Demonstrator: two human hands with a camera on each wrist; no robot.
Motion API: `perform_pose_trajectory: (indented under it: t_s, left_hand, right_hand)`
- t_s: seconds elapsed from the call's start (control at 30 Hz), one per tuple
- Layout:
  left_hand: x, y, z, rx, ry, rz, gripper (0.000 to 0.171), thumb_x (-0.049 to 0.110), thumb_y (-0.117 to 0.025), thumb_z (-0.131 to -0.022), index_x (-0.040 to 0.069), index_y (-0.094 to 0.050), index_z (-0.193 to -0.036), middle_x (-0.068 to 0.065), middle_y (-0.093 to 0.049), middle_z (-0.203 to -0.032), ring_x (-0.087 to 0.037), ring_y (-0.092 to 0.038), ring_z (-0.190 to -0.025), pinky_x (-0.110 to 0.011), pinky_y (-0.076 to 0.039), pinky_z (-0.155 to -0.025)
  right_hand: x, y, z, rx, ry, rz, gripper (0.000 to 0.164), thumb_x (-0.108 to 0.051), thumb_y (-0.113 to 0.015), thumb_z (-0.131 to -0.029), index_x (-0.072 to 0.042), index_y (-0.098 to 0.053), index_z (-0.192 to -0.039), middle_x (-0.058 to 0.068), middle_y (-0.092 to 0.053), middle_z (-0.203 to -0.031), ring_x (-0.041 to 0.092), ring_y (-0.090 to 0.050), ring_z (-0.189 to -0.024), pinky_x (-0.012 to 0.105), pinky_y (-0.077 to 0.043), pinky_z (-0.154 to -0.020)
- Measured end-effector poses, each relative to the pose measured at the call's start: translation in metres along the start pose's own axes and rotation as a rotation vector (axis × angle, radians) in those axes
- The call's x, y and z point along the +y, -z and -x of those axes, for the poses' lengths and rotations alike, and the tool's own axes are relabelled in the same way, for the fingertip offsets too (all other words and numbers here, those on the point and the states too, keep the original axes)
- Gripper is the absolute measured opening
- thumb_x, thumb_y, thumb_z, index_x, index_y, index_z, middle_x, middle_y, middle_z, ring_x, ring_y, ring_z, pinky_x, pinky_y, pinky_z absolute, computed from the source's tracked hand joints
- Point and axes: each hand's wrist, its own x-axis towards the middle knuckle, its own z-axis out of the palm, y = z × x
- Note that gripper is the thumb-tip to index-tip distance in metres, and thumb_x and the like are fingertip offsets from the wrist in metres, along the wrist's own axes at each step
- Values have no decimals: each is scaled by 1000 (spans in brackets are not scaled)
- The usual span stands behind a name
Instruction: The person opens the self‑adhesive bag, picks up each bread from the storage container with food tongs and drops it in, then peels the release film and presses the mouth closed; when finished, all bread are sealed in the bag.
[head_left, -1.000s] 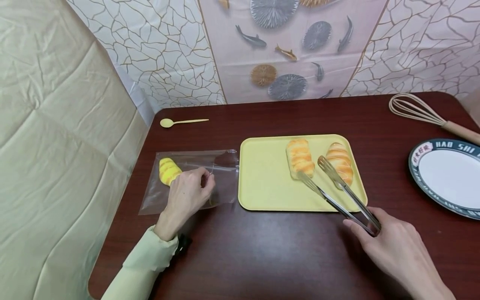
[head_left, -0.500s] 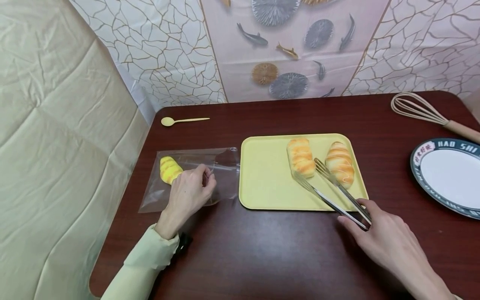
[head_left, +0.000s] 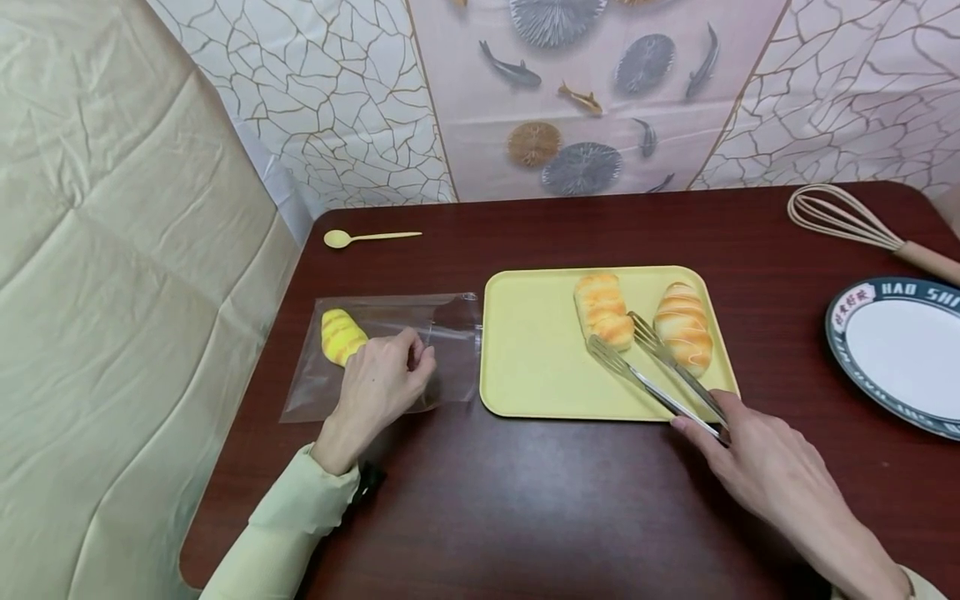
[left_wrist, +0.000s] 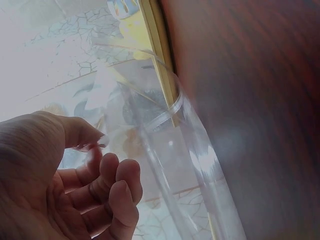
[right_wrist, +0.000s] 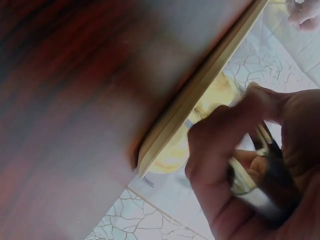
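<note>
My left hand [head_left: 378, 385] pinches the upper sheet of a clear plastic bag [head_left: 450, 333] lying flat on the dark table; the wrist view shows finger and thumb [left_wrist: 95, 145] nipping the film [left_wrist: 165, 150]. A yellow striped bun [head_left: 341, 335] lies inside the bag's far end. My right hand [head_left: 757, 462] grips metal tongs [head_left: 660, 375], whose tips lie on the yellow tray [head_left: 532, 358] between two glazed buns, one left [head_left: 603, 310] and one right [head_left: 682, 327]. The right wrist view shows fingers [right_wrist: 225, 145] curled round the tongs' handle [right_wrist: 260, 180] by the tray edge [right_wrist: 200, 90].
A small yellow spoon [head_left: 367, 237] lies at the table's back left. A whisk [head_left: 862, 223] and a dark-rimmed white plate [head_left: 896, 350] sit at the right. A beige cloth [head_left: 112, 292] hangs left of the table edge.
The tongs have come down and forward, and their tips now lie on the tray between the two buns. My right hand has slid toward the tray. The left hand has kept its pinch.
</note>
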Motion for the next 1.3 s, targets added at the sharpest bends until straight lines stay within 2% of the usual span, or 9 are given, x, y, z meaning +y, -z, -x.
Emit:
perform_pose_trajectory:
  t_s: [0.1, 0.2, 0.33, 0.47, 0.57, 0.63, 0.7, 0.9, 1.3]
  left_hand:
    - [0, 1, -1, -9, 0, 6, 28, 18, -72, -96, 13, -58, -73, 1, -50, -57, -16, -46, -51, -28, -35, -47]
    - [1, 2, -1, -12, -1, 3, 27, 18, -73, -97, 13, -60, -73, 0, -51, -57, -15, -47, -51, -28, -36, -47]
    - [2, 3, -1, -20, 3, -5, 25, 19, -73, -97, 12, -63, -75, 0, -53, -57, -15, -47, -51, -28, -36, -47]
    - [2, 3, -1, -22, -1, -13, 25, 19, -74, -97, 12, -65, -75, 0, -54, -58, -15, -48, -51, -28, -37, -47]
    - [2, 2, -1, -24, -3, -16, 25, 19, -75, -97, 11, -66, -75, 0, -55, -58, -15, -48, -51, -28, -37, -47]
    - [2, 2, -1, -27, -1, -18, 25, 20, -76, -97, 11, -66, -76, 0, -55, -58, -15, -49, -51, -28, -38, -47]
    - [3, 3, -1, -28, 0, -21, 25, 20, -77, -97, 12, -67, -76, 0, -56, -58, -16, -50, -52, -29, -38, -47]
    - [3, 2, -2, -22, -4, -26, 26, 22, -77, -97, 14, -66, -74, 1, -56, -58, -17, -52, -53, -30, -39, -47]
    - [2, 2, 0, -33, -18, -15, 28, 17, -70, -101, 12, -62, -75, 0, -51, -58, -16, -47, -50, -29, -36, -47]
  right_hand:
    - [-2, -2, 1, 37, 10, -9, 38, -44, -70, -105, -8, -61, -100, 12, -60, -80, 37, -61, -73, 60, -46, -62]
    - [-4, -3, 1, 55, 5, -9, 40, -42, -72, -104, -11, -53, -87, 8, -50, -76, 32, -52, -70, 54, -44, -60]
    - [-3, -2, -1, 10, -26, -3, 42, -46, -67, -106, -10, -54, -91, 9, -51, -74, 32, -53, -68, 50, -42, -58]
    - [-3, 0, -3, -18, -58, -2, 48, -53, -64, -106, -6, -60, -102, 15, -62, -78, 37, -61, -69, 53, -45, -57]
    - [-4, 1, -4, -11, -63, 9, 54, -59, -63, -105, -5, -62, -100, 15, -63, -77, 36, -62, -68, 51, -44, -55]
    - [-3, 2, -4, 0, -62, 16, 55, -61, -64, -104, -7, -62, -94, 15, -63, -75, 35, -61, -66, 49, -43, -54]
    - [-3, 2, -4, 19, -44, 17, 54, -59, -66, -103, -6, -64, -95, 15, -63, -73, 34, -61, -65, 49, -42, -53]
    - [-2, 3, -7, 53, 9, 7, 46, -49, -71, -103, -4, -72, -110, 16, -66, -73, 38, -65, -66, 54, -45, -55]
    - [2, 4, -9, 46, 30, 36, 41, -45, -69, -105, -4, -70, -102, 9, -59, -65, 33, -60, -61, 49, -41, -53]
